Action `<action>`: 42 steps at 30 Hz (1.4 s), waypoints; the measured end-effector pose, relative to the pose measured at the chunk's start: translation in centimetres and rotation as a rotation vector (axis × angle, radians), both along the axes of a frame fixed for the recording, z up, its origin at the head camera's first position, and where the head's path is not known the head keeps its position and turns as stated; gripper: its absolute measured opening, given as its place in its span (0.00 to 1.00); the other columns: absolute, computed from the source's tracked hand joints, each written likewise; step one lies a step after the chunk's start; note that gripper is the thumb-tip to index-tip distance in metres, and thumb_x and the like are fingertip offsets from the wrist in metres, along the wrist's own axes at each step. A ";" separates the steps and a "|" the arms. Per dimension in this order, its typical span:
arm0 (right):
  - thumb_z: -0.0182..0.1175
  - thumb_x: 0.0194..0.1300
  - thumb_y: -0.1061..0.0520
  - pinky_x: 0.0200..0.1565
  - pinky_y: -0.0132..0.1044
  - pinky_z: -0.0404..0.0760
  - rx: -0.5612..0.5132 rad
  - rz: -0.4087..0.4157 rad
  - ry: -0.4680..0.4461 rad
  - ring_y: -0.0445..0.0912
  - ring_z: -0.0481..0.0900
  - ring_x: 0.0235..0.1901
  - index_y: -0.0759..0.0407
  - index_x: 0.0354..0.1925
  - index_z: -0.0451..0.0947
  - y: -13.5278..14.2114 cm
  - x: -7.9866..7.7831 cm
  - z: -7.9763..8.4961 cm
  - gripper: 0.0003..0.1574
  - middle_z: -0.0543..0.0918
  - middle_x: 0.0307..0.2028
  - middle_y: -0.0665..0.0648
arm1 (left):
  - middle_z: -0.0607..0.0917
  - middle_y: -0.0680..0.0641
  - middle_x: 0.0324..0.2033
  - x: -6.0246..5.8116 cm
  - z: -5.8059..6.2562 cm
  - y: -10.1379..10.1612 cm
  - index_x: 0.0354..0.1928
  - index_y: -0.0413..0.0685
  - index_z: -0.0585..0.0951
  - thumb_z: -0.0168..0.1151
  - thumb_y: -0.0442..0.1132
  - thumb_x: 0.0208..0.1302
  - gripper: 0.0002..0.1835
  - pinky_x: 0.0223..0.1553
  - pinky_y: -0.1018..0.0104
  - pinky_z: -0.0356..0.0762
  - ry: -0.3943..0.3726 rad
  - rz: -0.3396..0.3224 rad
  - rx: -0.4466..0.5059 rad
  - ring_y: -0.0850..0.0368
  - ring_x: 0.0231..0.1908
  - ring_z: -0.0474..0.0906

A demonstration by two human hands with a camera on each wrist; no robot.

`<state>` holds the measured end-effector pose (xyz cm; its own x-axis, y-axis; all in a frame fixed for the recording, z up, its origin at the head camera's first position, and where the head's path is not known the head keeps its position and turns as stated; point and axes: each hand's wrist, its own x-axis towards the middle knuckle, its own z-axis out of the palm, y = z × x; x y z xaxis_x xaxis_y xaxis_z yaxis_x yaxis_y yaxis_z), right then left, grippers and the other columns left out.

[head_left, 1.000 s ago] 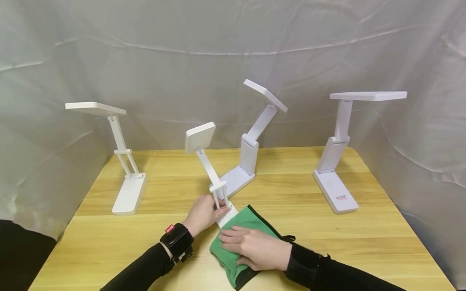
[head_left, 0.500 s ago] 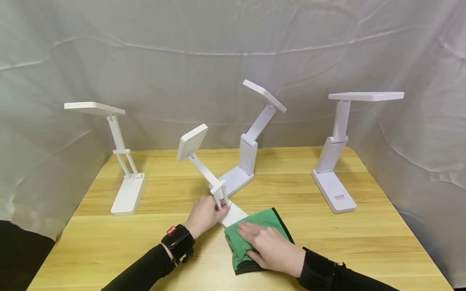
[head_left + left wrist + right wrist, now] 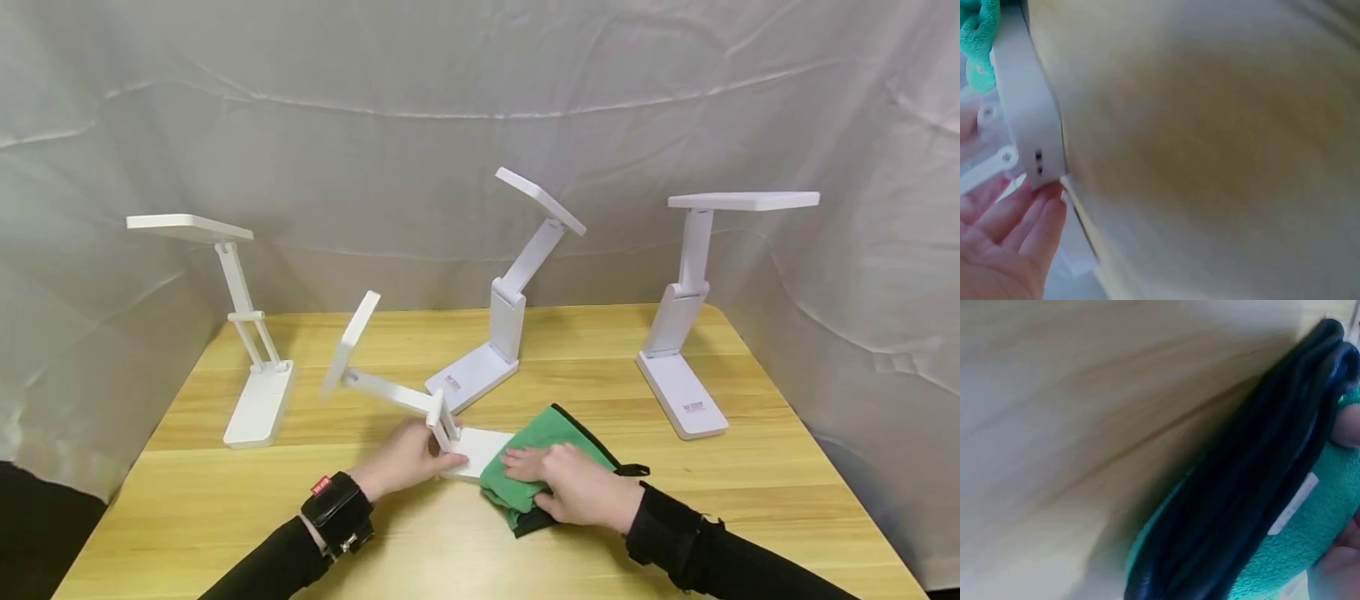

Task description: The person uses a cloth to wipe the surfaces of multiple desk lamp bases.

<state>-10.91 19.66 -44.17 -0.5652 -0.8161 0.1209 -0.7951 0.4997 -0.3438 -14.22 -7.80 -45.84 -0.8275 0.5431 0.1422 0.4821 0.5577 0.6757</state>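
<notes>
A white folding desk lamp (image 3: 480, 450) lies in front of the person in the head view, its base towards the right and its slightly blurred head up to the left. The left hand (image 3: 405, 458) grips the base near its hinge, thumb on top. In the left wrist view this hand's fingers reach the end of the lamp base (image 3: 1032, 112). A folded green cloth (image 3: 555, 429) with black edging covers the base's right end. The right hand (image 3: 577, 483) holds the cloth against it. Up close, thumb and finger show on the cloth (image 3: 1310, 544) in the right wrist view.
Several more white desk lamps stand unfolded on the wooden table (image 3: 247, 517): a left lamp (image 3: 258, 404), a middle lamp (image 3: 472, 375) just behind the held one, and a right lamp (image 3: 682, 396). A grey curtain (image 3: 375, 192) hangs behind and at the sides.
The held lamp has turned, its head swinging left and down and its base end swinging right. The left hand moved slightly left and nearer. The right hand moved right with the cloth.
</notes>
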 end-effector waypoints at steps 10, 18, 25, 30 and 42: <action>0.66 0.57 0.54 0.53 0.48 0.76 0.077 -0.176 0.129 0.52 0.72 0.58 0.63 0.58 0.74 -0.3 -0.4 -0.4 0.32 0.75 0.59 0.62 | 0.81 0.46 0.48 0.6 0.4 0.0 0.53 0.42 0.74 0.78 0.51 0.36 0.40 0.56 0.55 0.73 0.096 -0.037 -0.144 0.50 0.51 0.76; 0.65 0.55 0.37 0.46 0.50 0.81 0.212 -0.211 0.276 0.55 0.75 0.55 0.63 0.54 0.77 -4.5 -1.1 0.3 0.38 0.79 0.54 0.62 | 0.80 0.46 0.49 0.5 0.7 0.5 0.59 0.40 0.70 0.76 0.51 0.39 0.44 0.57 0.57 0.72 0.114 -0.034 -0.166 0.53 0.50 0.75; 0.68 0.54 0.49 0.45 0.47 0.82 0.160 -0.115 0.311 0.53 0.77 0.53 0.59 0.51 0.79 -4.5 -1.0 -0.1 0.27 0.81 0.52 0.60 | 0.80 0.49 0.46 0.5 0.9 0.2 0.58 0.40 0.70 0.77 0.50 0.38 0.44 0.55 0.57 0.74 0.108 -0.030 -0.172 0.53 0.48 0.76; 0.67 0.53 0.56 0.32 0.38 0.83 0.072 -0.135 0.188 0.50 0.80 0.48 0.56 0.51 0.81 -2.4 -0.6 -0.2 0.25 0.81 0.52 0.58 | 0.81 0.48 0.47 0.5 0.9 0.1 0.59 0.41 0.69 0.77 0.50 0.38 0.45 0.53 0.58 0.75 0.085 -0.040 -0.190 0.53 0.47 0.77; 0.65 0.56 0.46 0.34 0.47 0.84 0.108 -0.262 0.232 0.55 0.80 0.47 0.60 0.50 0.81 -1.8 -1.6 -0.1 0.27 0.81 0.51 0.62 | 0.79 0.46 0.48 -0.9 0.3 -0.3 0.63 0.39 0.64 0.79 0.43 0.35 0.50 0.56 0.61 0.73 0.173 -0.080 -0.113 0.55 0.48 0.75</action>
<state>-12.47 17.91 -44.24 -0.7246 -0.6620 0.1914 -0.6856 0.7205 -0.1037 -15.14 -8.08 -45.52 -0.7498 0.6265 0.2127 0.6311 0.5806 0.5145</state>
